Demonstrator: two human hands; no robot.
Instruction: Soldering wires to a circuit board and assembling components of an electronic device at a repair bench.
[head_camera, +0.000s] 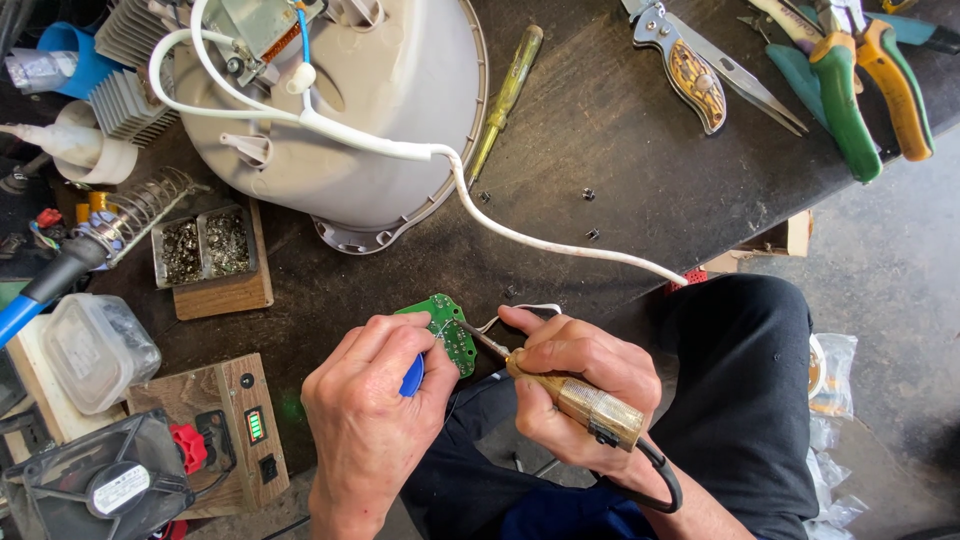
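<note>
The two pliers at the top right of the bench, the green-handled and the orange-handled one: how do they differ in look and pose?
The green-handled pliers have plain green handles; the orange-handled pliers have orange handles edged in green. The green pair lies nearer the folding knife, the orange pair nearer the bench edge. The green handles reach lower in the picture than the orange ones. Both lie flat on the dark bench, handles toward the person, untouched by either hand.

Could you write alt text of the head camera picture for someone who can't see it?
A person's right hand holds a brass-handled soldering iron to a small green circuit board, steadied by the left hand. Behind on the dark workbench lie an opened grey appliance housing, pliers and a screwdriver.
</note>
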